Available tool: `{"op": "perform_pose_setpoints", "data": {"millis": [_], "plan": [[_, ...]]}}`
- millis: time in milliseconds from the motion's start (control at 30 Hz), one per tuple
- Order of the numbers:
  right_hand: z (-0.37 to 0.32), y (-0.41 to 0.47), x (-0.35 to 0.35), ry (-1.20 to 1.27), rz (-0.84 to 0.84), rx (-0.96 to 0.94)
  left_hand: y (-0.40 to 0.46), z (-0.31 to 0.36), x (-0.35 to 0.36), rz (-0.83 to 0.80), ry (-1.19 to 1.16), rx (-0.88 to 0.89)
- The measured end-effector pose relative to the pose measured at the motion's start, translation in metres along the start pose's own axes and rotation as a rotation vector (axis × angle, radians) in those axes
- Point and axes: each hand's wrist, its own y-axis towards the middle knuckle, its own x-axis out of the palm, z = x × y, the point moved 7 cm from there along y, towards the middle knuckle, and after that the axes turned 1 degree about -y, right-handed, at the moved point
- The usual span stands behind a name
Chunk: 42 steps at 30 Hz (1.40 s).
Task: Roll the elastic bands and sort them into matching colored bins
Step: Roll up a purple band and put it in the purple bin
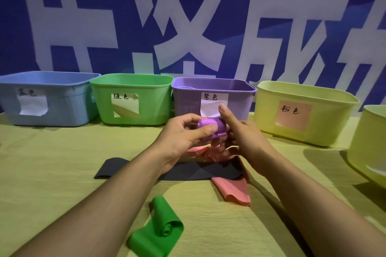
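Head view: both hands hold a rolled purple band (pixel 212 128) above the desk (pixel 52 162). Left hand (pixel 183 131) pinches the roll's left end between thumb and curled fingers. Right hand (pixel 244 133) grips the roll's right end with fingers curled beneath and thumb raised upright. Directly beyond the hands stands the purple bin (pixel 188 102). Left of it, in order, stand the green bin (pixel 100 100) and the blue bin (pixel 62 106). Right of the hands stands a yellow bin with a pink label (pixel 267 110). Below the hands, on the desk, lie a pink band (pixel 231 192) and a flat black band (pixel 188 171), overlapping. Nearer the person, under the left forearm, lies a partly rolled green band (pixel 158 229).
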Motion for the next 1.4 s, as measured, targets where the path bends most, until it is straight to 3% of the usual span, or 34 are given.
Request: {"op": "perform_pose_setpoints", "data": {"millis": [633,767,1000,1233,1400], "plan": [[-0.006,0.002,-0.002,0.065,0.033,-0.101,0.003,-0.004,-0.003,0.005,-0.011,-0.023],[-0.005,0.002,-0.002,0.148,-0.002,-0.083,0.004,-0.004,-0.002,-0.010,-0.065,-0.030],[0.000,0.006,0.002,0.297,-0.060,-0.021,0.007,-0.001,-0.012,0.104,-0.009,0.040],[0.004,0.002,0.015,0.545,-0.209,0.103,0.010,0.005,-0.016,0.145,-0.095,0.118],[-0.003,0.000,0.021,0.719,-0.250,0.104,0.008,0.001,-0.004,0.065,-0.181,0.080]]}}
